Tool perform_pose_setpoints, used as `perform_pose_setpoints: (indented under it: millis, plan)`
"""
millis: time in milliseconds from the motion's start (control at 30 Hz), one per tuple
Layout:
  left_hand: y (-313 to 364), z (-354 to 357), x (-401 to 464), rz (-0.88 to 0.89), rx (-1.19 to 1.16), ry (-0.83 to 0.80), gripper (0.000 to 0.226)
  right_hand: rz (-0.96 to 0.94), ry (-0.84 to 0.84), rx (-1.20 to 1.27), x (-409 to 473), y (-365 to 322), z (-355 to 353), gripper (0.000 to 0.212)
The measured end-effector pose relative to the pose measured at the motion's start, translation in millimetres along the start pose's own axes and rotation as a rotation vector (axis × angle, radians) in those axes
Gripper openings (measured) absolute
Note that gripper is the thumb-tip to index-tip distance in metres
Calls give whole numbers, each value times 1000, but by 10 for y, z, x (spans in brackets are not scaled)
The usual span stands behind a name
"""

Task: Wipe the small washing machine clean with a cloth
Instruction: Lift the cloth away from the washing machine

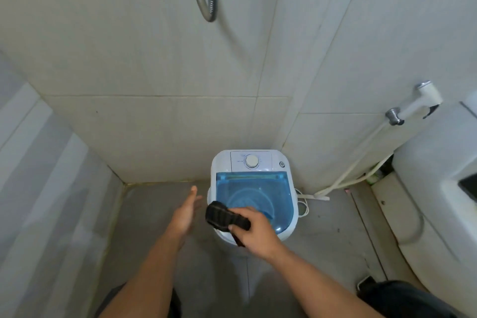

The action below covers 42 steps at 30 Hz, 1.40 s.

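A tiled bathroom wall [154, 72] rises behind a small washing machine [289, 227] standing on the floor in the corner, its blue lid [273, 188] closed (a white dial [251, 161] sits behind it). The right hand [254, 231] grips a dark cloth [224, 217] over the lid's near left edge; the left hand [184, 214], fingers straight, hovers beside the machine.

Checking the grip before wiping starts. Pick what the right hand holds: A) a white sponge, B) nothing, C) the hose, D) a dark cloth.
D: the right hand grips a dark cloth over the front edge of the washer's blue lid, while the left hand is open beside the washer and holds nothing.
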<state>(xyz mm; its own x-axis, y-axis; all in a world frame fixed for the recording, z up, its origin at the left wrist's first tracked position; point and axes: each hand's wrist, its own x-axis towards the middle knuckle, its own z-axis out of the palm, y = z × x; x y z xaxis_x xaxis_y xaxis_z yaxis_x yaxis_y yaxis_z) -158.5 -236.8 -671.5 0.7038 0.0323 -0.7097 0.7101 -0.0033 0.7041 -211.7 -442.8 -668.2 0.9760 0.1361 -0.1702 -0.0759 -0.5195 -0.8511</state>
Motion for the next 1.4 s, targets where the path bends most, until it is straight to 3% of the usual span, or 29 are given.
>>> perform_pose_setpoints:
  millis: [100, 167, 300, 433, 633, 733, 800, 967, 1133, 1267, 1400]
  plan:
    - [173, -20, -375, 60, 21, -22, 35, 127, 65, 209, -169, -374, -269, 32]
    - [332, 12, -665, 69, -15, -125, 33, 135, 92, 280, -275, -650, -397, 27]
    - [665, 73, -1337, 174, -40, -279, 31, 58, 147, 337, -487, -1211, -517, 36]
    - [993, 100, -1983, 399, -64, -152, 28, 30, 114, 411, -700, -1815, -702, 50]
    - [1317, -119, -2581, 697, 17, -30, 31, -75, 151, 269, -848, -2608, -953, 42]
    - [1461, -219, -2789, 851, 93, 51, 37, -104, 131, 216, -855, -2970, -1010, 53]
    - [1546, -273, -2932, 927, 123, 97, 37, -139, 115, 166, -867, -3198, -1028, 47]
    - [1768, -491, -3229, 967, -16, 92, 36, -195, 126, 134, -893, -3694, -1100, 25]
    - [2004, -735, -3381, 937, -134, 4, 25, -279, 18, 95, -811, -4119, -1126, 24]
    - [2286, -1087, -3402, 962, -76, -28, 20, -397, 141, -10, -557, -4476, -1297, 30]
    - [2625, -1463, -3379, 1013, 90, 37, 21, -415, 132, -70, -223, -4759, -1482, 36]
